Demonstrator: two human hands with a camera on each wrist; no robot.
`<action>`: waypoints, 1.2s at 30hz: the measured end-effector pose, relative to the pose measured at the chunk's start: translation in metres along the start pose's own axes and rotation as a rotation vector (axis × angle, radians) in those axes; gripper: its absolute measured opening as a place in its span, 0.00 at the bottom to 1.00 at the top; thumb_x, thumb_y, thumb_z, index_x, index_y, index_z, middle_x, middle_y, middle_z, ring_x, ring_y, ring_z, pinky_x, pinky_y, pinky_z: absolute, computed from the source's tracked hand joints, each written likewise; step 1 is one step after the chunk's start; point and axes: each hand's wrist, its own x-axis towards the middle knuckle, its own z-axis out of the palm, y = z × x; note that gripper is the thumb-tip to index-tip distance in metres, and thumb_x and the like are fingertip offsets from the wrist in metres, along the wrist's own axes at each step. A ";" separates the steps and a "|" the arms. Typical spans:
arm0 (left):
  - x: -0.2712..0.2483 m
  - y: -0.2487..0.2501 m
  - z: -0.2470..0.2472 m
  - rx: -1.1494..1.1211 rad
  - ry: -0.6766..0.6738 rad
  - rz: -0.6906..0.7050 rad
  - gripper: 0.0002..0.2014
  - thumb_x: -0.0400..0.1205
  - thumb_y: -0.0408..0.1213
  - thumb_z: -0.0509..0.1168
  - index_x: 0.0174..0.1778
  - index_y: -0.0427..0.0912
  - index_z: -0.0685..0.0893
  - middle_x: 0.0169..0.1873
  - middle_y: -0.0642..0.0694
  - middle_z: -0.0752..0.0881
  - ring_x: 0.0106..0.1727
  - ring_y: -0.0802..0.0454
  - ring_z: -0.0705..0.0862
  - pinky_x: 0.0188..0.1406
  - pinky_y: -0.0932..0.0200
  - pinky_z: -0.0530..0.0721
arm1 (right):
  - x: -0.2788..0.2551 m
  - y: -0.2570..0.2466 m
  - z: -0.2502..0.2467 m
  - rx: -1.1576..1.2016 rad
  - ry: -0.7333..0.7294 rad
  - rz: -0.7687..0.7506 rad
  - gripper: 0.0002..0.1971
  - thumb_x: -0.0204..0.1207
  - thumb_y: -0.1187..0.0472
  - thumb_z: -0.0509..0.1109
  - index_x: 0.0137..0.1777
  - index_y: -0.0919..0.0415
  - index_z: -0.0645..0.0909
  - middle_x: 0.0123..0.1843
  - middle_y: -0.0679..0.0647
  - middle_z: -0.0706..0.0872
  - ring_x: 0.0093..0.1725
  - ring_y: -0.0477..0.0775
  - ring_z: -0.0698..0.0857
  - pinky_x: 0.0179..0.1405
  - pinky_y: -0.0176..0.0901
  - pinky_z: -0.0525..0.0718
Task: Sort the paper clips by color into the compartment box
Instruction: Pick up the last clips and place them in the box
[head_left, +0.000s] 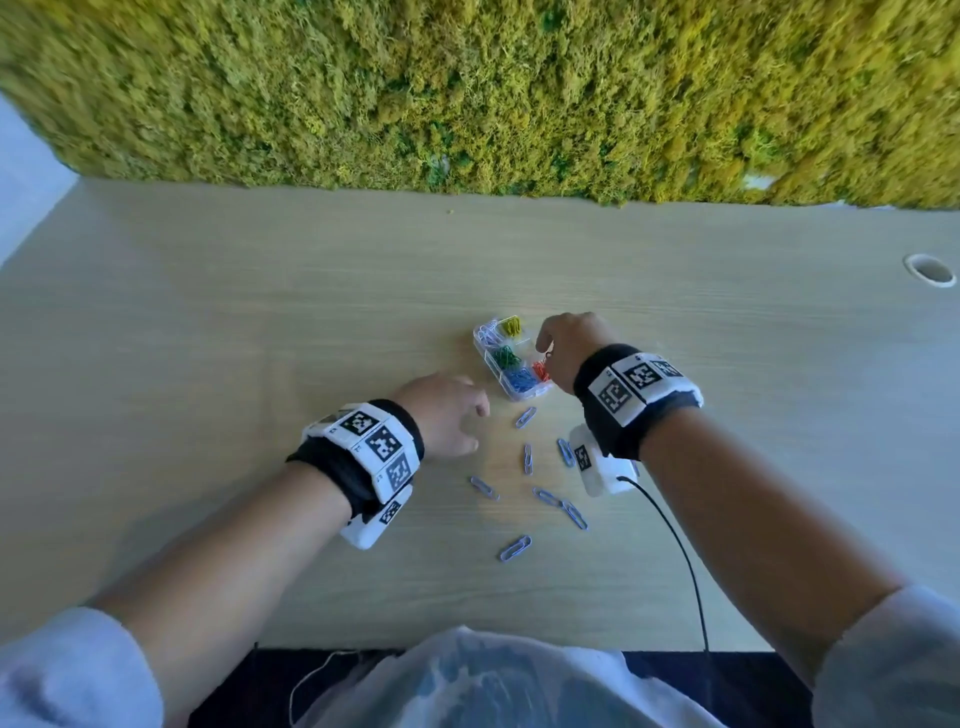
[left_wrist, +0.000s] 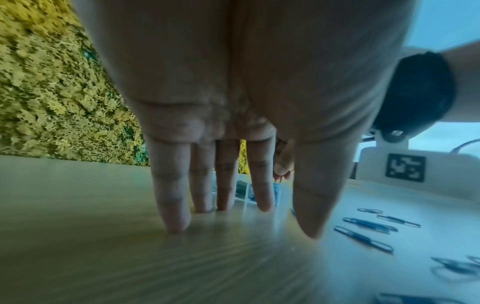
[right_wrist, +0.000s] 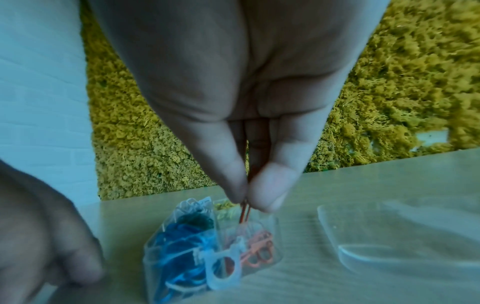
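A small clear compartment box (head_left: 511, 397) sits mid-table, holding white, yellow, green, blue and red paper clips in separate cells. My right hand (head_left: 550, 351) hovers over its right side and pinches a red paper clip (right_wrist: 245, 212) between thumb and finger, right above the red cell (right_wrist: 259, 246). My left hand (head_left: 467, 415) rests on the table just left of the box with its fingers (left_wrist: 174, 205) straight, tips touching the wood, holding nothing. Several light purple clips (head_left: 526, 417) lie loose on the table nearer me.
The box's clear lid (right_wrist: 389, 236) lies on the table right of the box. A moss wall (head_left: 467, 93) stands behind the wooden table (head_left: 208, 312). A cable hole (head_left: 931, 269) is at far right. A black cable (head_left: 675, 540) trails from my right wrist.
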 end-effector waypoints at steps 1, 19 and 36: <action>-0.002 0.001 0.002 -0.004 -0.013 0.004 0.20 0.76 0.45 0.68 0.65 0.50 0.78 0.69 0.52 0.75 0.67 0.50 0.76 0.67 0.54 0.74 | 0.002 -0.001 0.002 0.010 -0.005 0.003 0.16 0.79 0.68 0.62 0.65 0.60 0.80 0.65 0.57 0.82 0.58 0.57 0.84 0.48 0.41 0.80; -0.010 0.013 0.010 0.038 -0.066 -0.008 0.18 0.67 0.50 0.77 0.50 0.54 0.82 0.79 0.46 0.61 0.74 0.45 0.70 0.65 0.58 0.72 | -0.002 0.026 0.026 0.064 0.076 -0.043 0.21 0.77 0.73 0.57 0.62 0.54 0.84 0.62 0.55 0.79 0.58 0.58 0.83 0.57 0.47 0.84; -0.017 0.016 0.008 0.013 -0.055 -0.017 0.07 0.70 0.43 0.75 0.43 0.52 0.87 0.81 0.47 0.59 0.71 0.46 0.75 0.64 0.57 0.77 | -0.008 0.030 0.037 0.048 0.020 -0.022 0.29 0.76 0.73 0.54 0.72 0.47 0.75 0.64 0.57 0.74 0.56 0.61 0.81 0.51 0.47 0.83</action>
